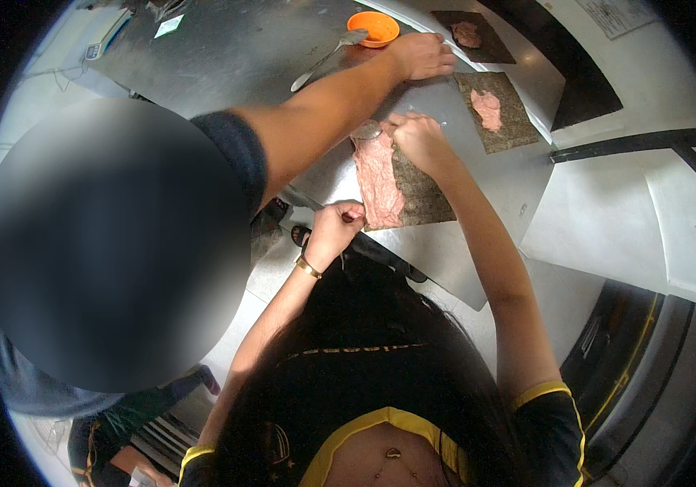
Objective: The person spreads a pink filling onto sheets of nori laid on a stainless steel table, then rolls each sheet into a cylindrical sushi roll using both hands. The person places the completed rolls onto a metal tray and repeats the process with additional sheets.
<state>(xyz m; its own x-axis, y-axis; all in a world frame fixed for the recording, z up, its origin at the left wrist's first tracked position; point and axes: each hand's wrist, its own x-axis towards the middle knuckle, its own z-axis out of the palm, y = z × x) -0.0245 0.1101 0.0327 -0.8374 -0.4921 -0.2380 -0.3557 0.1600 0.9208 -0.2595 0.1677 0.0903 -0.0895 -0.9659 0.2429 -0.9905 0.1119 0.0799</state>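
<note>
A dark seaweed sheet lies on the metal table in front of me, its left part covered by a band of pink minced meat paste. My right hand is closed on a spoon, whose bowl rests on the far end of the paste; the fingers hide its handle. At the sheet's near left corner, my left hand is closed, its thumb and fingers pinching the edge. Beyond them, a co-worker's hand reaches in from the left, close to another seaweed sheet with a smaller patch of paste.
An orange bowl stands at the far side, with a second spoon leaning at it. A third sheet carries a lump of paste. The co-worker's arm crosses the table on my left. A scale sits far left.
</note>
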